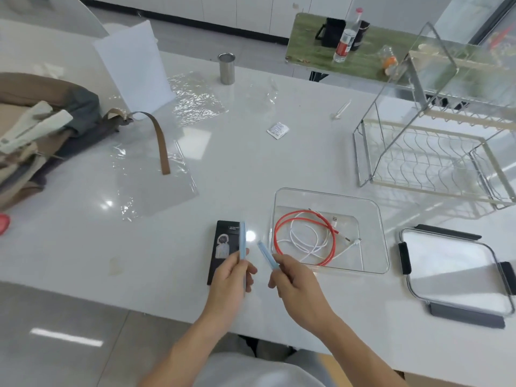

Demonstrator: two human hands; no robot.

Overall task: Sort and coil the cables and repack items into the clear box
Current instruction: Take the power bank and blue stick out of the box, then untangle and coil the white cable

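At near table edge (83, 263) | left hand (230, 277) pinches upright blue strip (243, 241) | right hand (293, 280) pinches tilted blue strip (266, 254), just left of clear box (384, 236) | red cable (279, 227), white cable (307, 238) coiled inside.

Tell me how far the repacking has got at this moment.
Done: a red cable and a white cable lie coiled in the clear box. In hand: the left hand and right hand each hold a light blue piece. Left: the black card on the table, and the lid lying off the box.
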